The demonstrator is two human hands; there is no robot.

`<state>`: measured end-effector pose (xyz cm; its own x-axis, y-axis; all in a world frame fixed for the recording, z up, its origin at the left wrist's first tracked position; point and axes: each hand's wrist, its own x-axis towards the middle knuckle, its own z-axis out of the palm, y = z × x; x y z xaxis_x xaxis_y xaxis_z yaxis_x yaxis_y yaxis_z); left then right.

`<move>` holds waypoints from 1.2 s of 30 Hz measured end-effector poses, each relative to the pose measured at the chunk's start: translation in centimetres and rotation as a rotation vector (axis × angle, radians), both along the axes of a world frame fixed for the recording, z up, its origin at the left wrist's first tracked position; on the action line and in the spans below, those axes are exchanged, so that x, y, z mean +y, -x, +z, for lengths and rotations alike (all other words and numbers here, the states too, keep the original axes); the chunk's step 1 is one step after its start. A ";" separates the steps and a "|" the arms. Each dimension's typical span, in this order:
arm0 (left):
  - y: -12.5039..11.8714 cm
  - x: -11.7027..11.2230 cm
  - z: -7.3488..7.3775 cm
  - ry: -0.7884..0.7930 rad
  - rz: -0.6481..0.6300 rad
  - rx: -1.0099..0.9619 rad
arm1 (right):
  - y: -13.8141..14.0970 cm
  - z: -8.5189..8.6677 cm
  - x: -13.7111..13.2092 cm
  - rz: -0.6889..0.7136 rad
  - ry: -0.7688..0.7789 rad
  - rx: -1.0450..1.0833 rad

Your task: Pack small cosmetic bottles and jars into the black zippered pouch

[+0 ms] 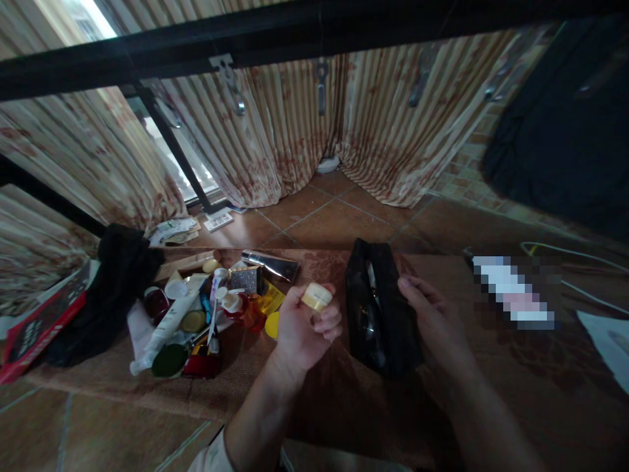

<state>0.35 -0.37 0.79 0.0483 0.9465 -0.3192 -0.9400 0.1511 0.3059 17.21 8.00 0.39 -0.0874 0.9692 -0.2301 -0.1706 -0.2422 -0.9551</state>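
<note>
My left hand (pixel 303 328) is closed around a small jar with a pale yellow lid (pixel 317 296), held just above the brown table mat (pixel 314 387). My right hand (pixel 432 321) rests on the right side of an open black pouch (pixel 378 314), fingers curled against its edge. The pouch lies between both hands. Left of my left hand sits a heap of cosmetics (pixel 211 314): tubes, small bottles, round jars and a silver tube (pixel 272 264).
A black cloth (pixel 111 288) and a red box (pixel 37 328) lie at the table's left end. A white cable (pixel 574 259) and white paper (pixel 609 341) are at the right. Striped curtains (pixel 295 131) hang beyond, over a tiled floor; a black metal frame (pixel 246 46) crosses overhead.
</note>
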 end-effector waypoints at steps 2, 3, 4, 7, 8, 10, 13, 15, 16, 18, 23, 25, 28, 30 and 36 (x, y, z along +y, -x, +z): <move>0.0 0.2 -0.2 0.024 0.043 0.027 | 0.0 0.1 0.0 -0.009 0.004 0.002; 0.0 0.3 -0.2 0.037 0.064 0.037 | 0.1 0.1 0.0 -0.019 0.012 0.004; 0.0 0.4 -0.3 0.050 0.084 0.044 | 0.1 0.2 0.0 -0.028 0.019 0.006; 0.1 0.6 -0.4 0.087 0.134 0.052 | 0.1 0.1 -0.1 -0.022 0.022 0.018; 0.1 0.7 -0.5 0.097 0.147 0.057 | 0.1 0.1 -0.1 -0.015 0.021 0.021; 0.1 0.7 -0.5 0.109 0.157 0.074 | 0.0 0.0 -0.1 -0.012 0.022 0.017; 0.0 0.7 -0.6 0.132 0.153 0.112 | 0.0 -0.2 0.0 -0.021 0.027 0.013; 0.0 0.7 -0.7 0.155 0.149 0.127 | 0.0 -0.2 0.0 -0.017 0.022 0.019; 0.0 0.7 -0.8 0.162 0.150 0.130 | 0.0 -0.2 0.0 -0.014 0.020 0.020; 0.0 0.8 -0.9 0.169 0.152 0.129 | 0.0 -0.2 0.1 -0.007 0.014 0.023; 0.0 0.8 -0.8 0.190 0.152 0.138 | 0.0 -0.2 0.1 -0.016 0.020 0.028; 0.0 0.8 -0.8 0.202 0.149 0.143 | -0.1 -0.2 0.1 0.000 0.017 0.022; 0.0 0.8 -0.8 0.208 0.152 0.148 | -0.1 -0.3 0.2 0.005 0.020 0.036; 0.0 0.8 -0.7 0.205 0.156 0.153 | -0.1 -0.2 0.1 -0.005 0.029 0.046; -0.1 0.9 -0.8 0.222 0.155 0.174 | 0.1 0.1 0.0 -0.002 0.026 0.039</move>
<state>0.44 0.50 0.03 -0.1648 0.8446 -0.5094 -0.8936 0.0908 0.4396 17.13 8.01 0.48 -0.0944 0.9633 -0.2514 -0.2078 -0.2661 -0.9413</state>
